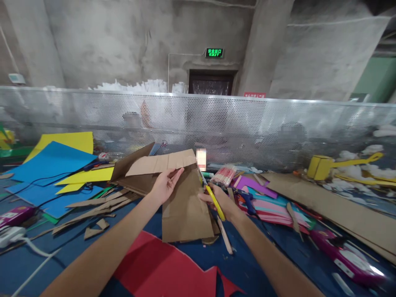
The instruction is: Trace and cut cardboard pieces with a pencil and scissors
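Note:
My left hand [165, 185] pinches the lower edge of a pale brown cardboard piece [161, 161], which is held up at a slant. My right hand [223, 201] grips a pair of scissors with yellow handles [218, 203]. Their blades point up and away, close to the right end of the cardboard; whether they touch it I cannot tell. Below both hands lies a larger brown cardboard sheet [187, 218], with more pieces under it. Behind my left hand, a folded cardboard piece [133, 159] leans upward. Red sheet material [167, 264] lies nearest me.
Blue sheets [55, 161], yellow sheets [71, 140] and cardboard scraps [102, 206] lie left. To the right are a blue glue gun [247, 200], coloured sheets [272, 208], a long cardboard strip [328, 202] and a purple device [346, 255]. A perforated metal panel [216, 123] closes the back.

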A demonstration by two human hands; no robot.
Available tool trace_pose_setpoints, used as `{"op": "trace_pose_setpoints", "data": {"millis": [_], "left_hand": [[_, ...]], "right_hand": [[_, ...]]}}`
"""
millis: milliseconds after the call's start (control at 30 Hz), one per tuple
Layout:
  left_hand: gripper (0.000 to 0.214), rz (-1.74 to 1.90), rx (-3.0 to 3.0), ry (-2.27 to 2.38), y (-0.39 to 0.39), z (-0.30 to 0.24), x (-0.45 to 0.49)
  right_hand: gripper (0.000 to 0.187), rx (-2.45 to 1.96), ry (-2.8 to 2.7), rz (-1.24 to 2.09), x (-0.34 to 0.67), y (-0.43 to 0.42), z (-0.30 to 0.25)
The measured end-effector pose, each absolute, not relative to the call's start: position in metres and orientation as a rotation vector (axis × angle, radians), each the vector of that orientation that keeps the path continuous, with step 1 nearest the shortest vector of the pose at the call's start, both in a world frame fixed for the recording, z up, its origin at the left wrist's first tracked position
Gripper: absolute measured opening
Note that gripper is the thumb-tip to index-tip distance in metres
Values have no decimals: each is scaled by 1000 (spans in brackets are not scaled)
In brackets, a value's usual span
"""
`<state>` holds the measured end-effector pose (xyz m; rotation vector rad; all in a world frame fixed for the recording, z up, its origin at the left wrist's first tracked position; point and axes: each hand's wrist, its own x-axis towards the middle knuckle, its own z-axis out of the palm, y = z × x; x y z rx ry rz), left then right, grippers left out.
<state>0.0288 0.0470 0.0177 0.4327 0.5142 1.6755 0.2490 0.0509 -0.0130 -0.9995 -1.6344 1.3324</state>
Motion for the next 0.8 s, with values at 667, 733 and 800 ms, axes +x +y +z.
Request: {"op": "trace_pose_setpoints", "data": {"millis": [667,733,800], "left_hand": [[18,1543,596,481,36,2,49],[17,1557,622,493,37,-3,53],[16,1571,635,514,40,-6,53]], "right_hand": [[53,-1062,-1763,776,315,84,8],[53,-1096,-1719,686,317,88,11],[52,-1141,-1694,642,319,84,18]]}}
